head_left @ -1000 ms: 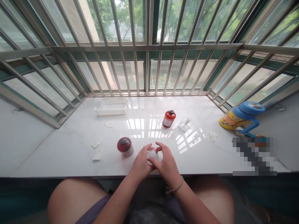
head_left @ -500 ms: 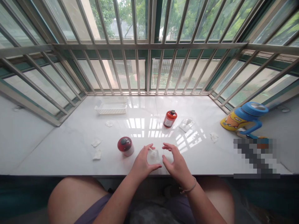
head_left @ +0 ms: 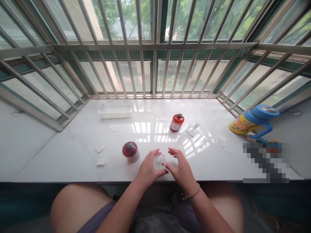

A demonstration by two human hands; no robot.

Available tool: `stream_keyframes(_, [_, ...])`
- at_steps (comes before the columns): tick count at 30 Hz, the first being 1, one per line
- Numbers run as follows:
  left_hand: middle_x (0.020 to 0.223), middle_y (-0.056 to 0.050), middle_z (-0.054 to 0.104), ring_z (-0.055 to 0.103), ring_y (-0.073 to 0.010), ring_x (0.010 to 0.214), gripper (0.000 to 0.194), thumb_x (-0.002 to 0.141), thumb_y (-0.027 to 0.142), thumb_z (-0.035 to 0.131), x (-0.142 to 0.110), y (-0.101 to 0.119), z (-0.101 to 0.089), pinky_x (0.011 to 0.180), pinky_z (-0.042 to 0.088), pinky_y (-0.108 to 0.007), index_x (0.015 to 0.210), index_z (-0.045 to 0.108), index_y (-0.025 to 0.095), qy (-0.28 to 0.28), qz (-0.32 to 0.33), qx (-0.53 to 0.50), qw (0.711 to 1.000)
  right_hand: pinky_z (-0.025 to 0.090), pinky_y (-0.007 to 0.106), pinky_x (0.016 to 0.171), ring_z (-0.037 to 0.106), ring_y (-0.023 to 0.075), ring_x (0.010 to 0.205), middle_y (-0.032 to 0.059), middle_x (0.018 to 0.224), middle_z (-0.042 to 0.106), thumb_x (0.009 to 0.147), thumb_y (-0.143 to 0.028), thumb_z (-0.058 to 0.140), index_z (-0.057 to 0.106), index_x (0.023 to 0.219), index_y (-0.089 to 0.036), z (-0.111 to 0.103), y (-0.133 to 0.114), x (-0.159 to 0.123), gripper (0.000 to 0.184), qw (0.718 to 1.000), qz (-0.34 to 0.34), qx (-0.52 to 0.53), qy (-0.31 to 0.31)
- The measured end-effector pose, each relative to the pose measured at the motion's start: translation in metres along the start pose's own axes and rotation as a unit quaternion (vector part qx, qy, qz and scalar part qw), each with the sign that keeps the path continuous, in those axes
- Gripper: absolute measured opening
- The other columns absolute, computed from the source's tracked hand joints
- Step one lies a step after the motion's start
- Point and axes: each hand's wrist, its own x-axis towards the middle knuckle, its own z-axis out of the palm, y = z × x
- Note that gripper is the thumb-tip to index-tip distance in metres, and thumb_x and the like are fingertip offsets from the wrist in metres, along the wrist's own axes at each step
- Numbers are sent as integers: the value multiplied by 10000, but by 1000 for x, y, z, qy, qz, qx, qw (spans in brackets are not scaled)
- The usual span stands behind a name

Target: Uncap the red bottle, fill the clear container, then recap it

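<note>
A small clear plastic piece (head_left: 159,160), squarish with a rounded bump, lies between my two hands near the table's front edge. My left hand (head_left: 151,166) curves around its left side, thumb along the near edge and fingers along the far edge; part of the piece is hidden there. My right hand (head_left: 179,164) is on the other side with its fingers apart and curved, its thumb tip at the piece's right edge. Left of my left hand stands a dark red bottle (head_left: 131,152) with a black cap. A brighter red bottle (head_left: 177,123) with a label stands farther back.
Behind on the right lies a crumpled clear plastic piece (head_left: 194,128). A white plastic basket (head_left: 116,114) is at the back left. Crumpled white tissues (head_left: 100,160) lie left, another tissue (head_left: 222,142) right. A yellow and blue mug (head_left: 250,121) stands far right. Metal bars (head_left: 155,47) line the window.
My right hand has shifted slightly left, its thumb moving to the clear piece's right edge. My left hand stays almost still. The bottles have not moved.
</note>
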Motion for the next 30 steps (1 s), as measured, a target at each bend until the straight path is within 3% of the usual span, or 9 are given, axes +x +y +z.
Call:
stream_keyframes(3, [1426,-101,684,648,-316,1359,984,671,328,1017,0,-1,0,1204,483,-526,1502,494,274,-3,3,-3,1000,597,542,1004,681,296,1127,110,1232,690,1001,-379,710,596,1384,-261,-13,11,-3,417,999,7,-28,18])
stream_keyframes(6, [1428,-103,684,645,-321,1364,975,681,330,1010,-1,-2,0,1207,479,-536,1504,491,275,-1,2,-1,1000,592,534,1021,679,291,1159,111,1255,686,1027,-313,627,604,1366,-263,-16,3,-5,343,1000,-3,-23,13])
stream_keyframes(11, [1418,-97,686,657,-310,1340,855,759,255,919,0,-2,1,1214,472,-550,1496,487,280,-1,13,19,1000,575,540,1083,663,303,1236,110,1301,680,953,-241,682,553,1435,-281,7,-31,-6,501,998,-45,24,-35])
stream_keyframes(15, [1442,-107,672,637,-321,1372,802,784,224,860,1,-4,1,1241,445,-572,1494,492,276,3,28,28,999,583,546,1077,687,303,1186,107,1248,707,951,-267,734,544,1446,-291,23,-44,-1,531,999,-27,39,-9])
stream_keyframes(25, [1402,-122,688,667,-328,1315,844,740,259,914,1,2,2,1165,514,-536,1485,519,235,3,3,18,1000,566,510,1100,739,268,1158,81,1197,752,989,-309,738,433,1520,-291,-6,-59,-3,613,994,-15,108,31])
stream_keyframes(30, [1410,-121,689,665,-333,1325,829,749,240,900,0,2,2,1168,512,-546,1487,522,248,5,8,16,1000,574,514,1094,743,268,1151,80,1193,751,991,-303,737,421,1530,-301,-4,-58,-3,625,993,-27,112,23])
